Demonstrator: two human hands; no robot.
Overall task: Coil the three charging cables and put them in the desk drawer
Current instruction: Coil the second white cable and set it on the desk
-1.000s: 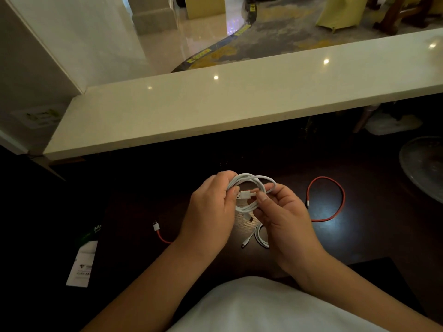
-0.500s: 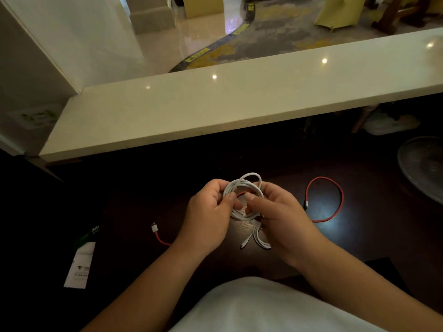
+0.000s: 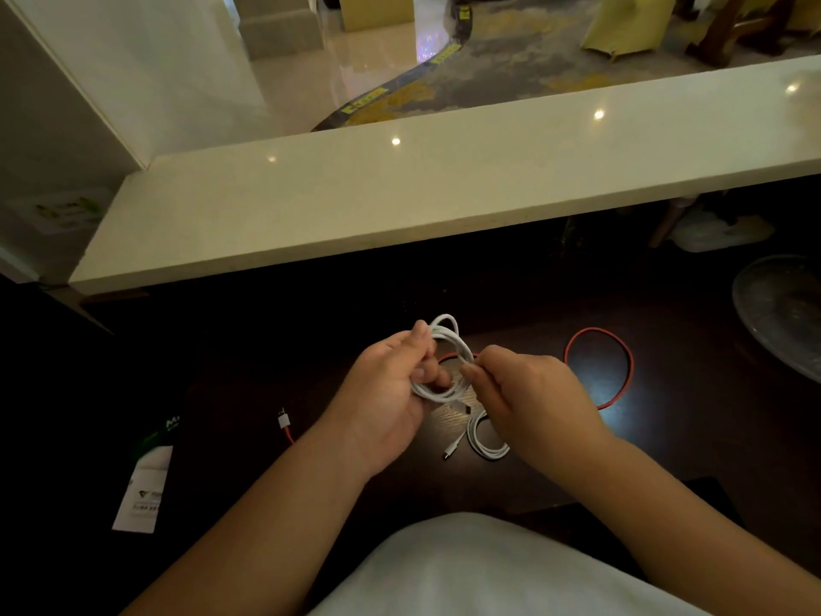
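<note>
- Left hand (image 3: 391, 393) raised above the dark counter (image 3: 693, 437), fingers (image 3: 422, 337) curled around the left side of a coiled white cable (image 3: 444, 362), thumb tip pressed on the upper loops.
- Right hand (image 3: 528, 397) just beside it, fingers pinching the right side of the same coil near the middle.
- White coil held between both hands, several loops stacked, 1 loop sticking up at the top.
- Second white cable (image 3: 486, 442) lying on the counter below the hands, loosely looped, plug end pointing left.
- Red cable (image 3: 622, 366) also on the counter: wide loop to the right of the right hand, short stretch visible behind the held coil, white-plug end near the left forearm.
- White paper leaflet (image 3: 142, 491) at the left edge of the counter.
- Pale stone ledge (image 3: 444, 193) running across behind the counter.
- Clear glass dish (image 3: 782, 313) at far right.
</note>
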